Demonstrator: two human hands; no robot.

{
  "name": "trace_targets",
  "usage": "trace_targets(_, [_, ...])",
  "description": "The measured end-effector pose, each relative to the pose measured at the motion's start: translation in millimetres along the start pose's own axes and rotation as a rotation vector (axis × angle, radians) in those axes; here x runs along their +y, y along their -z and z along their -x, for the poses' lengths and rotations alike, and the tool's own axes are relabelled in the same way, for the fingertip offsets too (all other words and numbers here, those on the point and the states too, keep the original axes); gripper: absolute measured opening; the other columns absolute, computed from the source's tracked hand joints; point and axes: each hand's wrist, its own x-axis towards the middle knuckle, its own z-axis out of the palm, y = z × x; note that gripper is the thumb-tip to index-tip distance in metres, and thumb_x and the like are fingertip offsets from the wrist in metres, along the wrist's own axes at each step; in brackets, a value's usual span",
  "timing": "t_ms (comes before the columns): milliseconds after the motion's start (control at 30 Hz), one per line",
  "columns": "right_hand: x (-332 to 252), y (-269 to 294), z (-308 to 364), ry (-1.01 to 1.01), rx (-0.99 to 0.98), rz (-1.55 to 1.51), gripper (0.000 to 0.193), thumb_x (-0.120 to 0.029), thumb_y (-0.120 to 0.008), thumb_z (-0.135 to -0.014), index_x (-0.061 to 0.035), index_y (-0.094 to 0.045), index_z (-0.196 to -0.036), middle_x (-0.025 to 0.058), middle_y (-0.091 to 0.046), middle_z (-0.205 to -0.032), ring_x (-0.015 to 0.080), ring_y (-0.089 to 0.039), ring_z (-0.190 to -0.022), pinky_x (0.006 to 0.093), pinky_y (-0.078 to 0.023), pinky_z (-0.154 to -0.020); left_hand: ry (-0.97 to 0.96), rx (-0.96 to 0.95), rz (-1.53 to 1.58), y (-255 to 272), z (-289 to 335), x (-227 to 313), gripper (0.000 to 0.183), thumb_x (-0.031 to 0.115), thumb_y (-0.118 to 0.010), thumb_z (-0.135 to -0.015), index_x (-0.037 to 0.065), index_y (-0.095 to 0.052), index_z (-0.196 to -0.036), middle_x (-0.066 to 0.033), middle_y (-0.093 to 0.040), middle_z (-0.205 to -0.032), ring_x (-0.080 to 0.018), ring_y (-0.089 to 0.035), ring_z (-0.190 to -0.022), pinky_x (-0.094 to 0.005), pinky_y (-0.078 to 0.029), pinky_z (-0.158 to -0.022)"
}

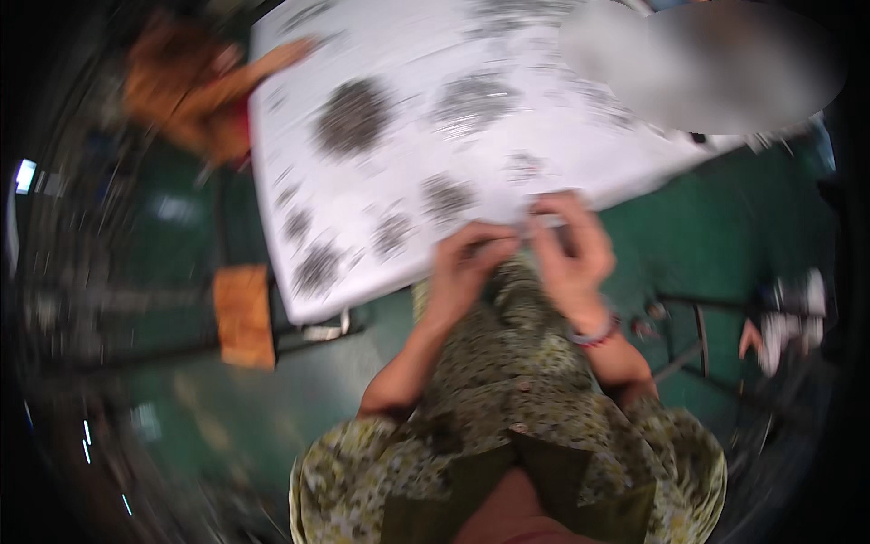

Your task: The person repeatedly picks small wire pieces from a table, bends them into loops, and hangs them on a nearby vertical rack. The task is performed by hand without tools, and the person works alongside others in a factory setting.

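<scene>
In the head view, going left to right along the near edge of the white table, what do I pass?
Orange-brown block beside the table's corner → white table strewn with dark, blurred piles → left hand → right hand, both at the table's edge, pinching something too blurred to identify → green floor.

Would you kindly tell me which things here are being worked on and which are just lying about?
In hand: left hand, right hand, both at the near edge of the white table.
Lying about: dark piles, orange box, green floor.
</scene>
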Motion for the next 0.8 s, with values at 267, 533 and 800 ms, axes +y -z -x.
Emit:
trace_targets(267, [-12,-1,6,-0.205,-0.106,-0.104,0.019,0.013,-0.056,-0.084,0.0066,-0.058,-0.101,0.0110,-0.058,-0.095,0.0139,-0.053,-0.081,0.0245,-0.045,-0.073,-0.191,0.218,0.059,50,-14,-20,0.040,0.012,-0.071,-0.081,0.004,-0.058,-0.118,-0.0078,-0.065,-0.108,-0.0171,-0.064,-0.094,-0.0295,-0.052,-0.084])
trace_targets(533, [-15,-7,-1,-0.265,-0.135,-0.042,0.015,0.009,-0.063,-0.080,0.0024,-0.065,-0.094,0.0053,-0.060,-0.084,0.0101,-0.050,-0.070,0.0206,-0.040,-0.060,-0.286,0.100,-1.208,220,-122,-84,0.012,0.011,-0.063,-0.081,0.010,-0.071,-0.089,-0.0089,-0.064,-0.102,-0.0291,-0.059,-0.095,-0.0387,-0.050,-0.081])
trace_targets(800, [-9,-7,-12,-0.237,-0.237,-0.123,0.015,0.004,-0.067,-0.077,-0.0001,-0.068,-0.092,0.0068,-0.065,-0.083,0.0118,-0.061,-0.073,0.0230,-0.049,-0.064,-0.532,-0.113,-1.474,240,-135,-97,0.016,0.012,-0.060,-0.082,0.001,-0.058,-0.094,-0.0197,-0.058,-0.103,-0.0375,-0.054,-0.104,-0.0427,-0.047,-0.088])
